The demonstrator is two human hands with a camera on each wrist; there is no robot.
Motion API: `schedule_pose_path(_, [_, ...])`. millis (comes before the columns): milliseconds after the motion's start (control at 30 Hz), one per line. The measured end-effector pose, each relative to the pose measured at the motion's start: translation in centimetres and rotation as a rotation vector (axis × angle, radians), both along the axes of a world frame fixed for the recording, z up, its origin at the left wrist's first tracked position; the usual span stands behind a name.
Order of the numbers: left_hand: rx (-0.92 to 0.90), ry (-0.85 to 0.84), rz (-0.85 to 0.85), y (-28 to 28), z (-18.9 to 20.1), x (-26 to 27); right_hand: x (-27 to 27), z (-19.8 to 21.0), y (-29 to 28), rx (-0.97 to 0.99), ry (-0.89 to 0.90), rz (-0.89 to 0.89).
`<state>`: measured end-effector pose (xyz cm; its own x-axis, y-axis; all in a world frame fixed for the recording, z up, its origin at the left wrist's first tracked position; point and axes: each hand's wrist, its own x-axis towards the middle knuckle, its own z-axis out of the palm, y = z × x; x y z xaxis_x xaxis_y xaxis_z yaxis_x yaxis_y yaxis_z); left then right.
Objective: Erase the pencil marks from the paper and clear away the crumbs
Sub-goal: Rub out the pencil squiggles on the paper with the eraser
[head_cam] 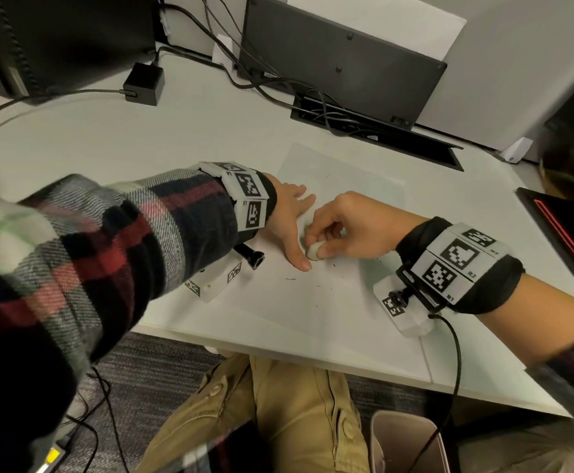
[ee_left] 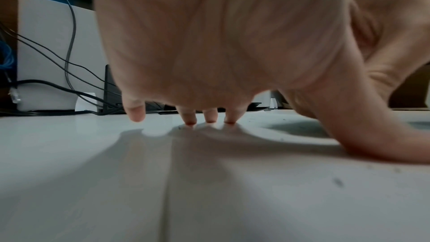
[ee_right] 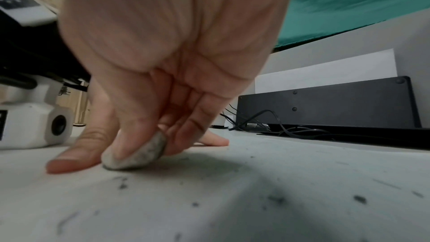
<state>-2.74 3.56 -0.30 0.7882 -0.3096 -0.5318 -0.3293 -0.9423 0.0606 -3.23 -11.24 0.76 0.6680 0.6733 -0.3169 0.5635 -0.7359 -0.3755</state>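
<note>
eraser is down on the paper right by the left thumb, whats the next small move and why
Probably another short rub toward the dark stroke just below the left hand. The right hand pinches the eraser against the paper, the left hand presses the sheet flat, and that mark still shows. Crumbs lie scattered nearer the wrist; sweeping them can likely wait.

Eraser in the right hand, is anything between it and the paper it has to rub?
Nothing visible. The right hand pinches the eraser, whose lower edge meets the paper. The left hand presses the sheet beside it, with its thumb alongside.
</note>
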Motion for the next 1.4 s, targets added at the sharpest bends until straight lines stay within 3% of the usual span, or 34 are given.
schedule_pose_path(167, [-0.028, 0.022, -0.002, 0.1, -0.1, 0.3, 0.9, -0.3, 0.9, -0.009, -0.152, -0.003])
schedule_pose_path(367, [0.009, 0.007, -0.008, 0.0, 0.0, 0.1, -0.2, -0.1, 0.1, 0.018, -0.002, 0.0])
schedule_pose_path(533, [-0.001, 0.008, -0.008, 0.0, 0.2, 0.0, 1.1, -0.2, 0.5, -0.018, -0.125, -0.063])
schedule_pose_path(700, [0.007, 0.012, -0.003, 0.0, 0.1, 0.1, 0.2, 0.0, 0.1, -0.026, -0.02, -0.029])
schedule_pose_path(867, [0.002, 0.006, 0.0, 0.0, 0.2, 0.0, 1.5, -0.3, 0.3, -0.009, -0.166, -0.082])
schedule_pose_path(1033, [0.014, 0.015, 0.004, 0.1, 0.2, 0.0, 0.2, -0.1, -0.6, 0.004, 0.009, -0.058])
schedule_pose_path(1200, [-0.014, 0.014, -0.004, 0.3, 0.2, 0.1, 1.7, 0.5, -2.0, 0.269, -0.165, -0.281])
schedule_pose_path(1400, [-0.06, 0.064, -0.003, 1.2, 0.5, 0.4, 2.6, 0.5, -1.6, 0.187, -0.139, -0.282])
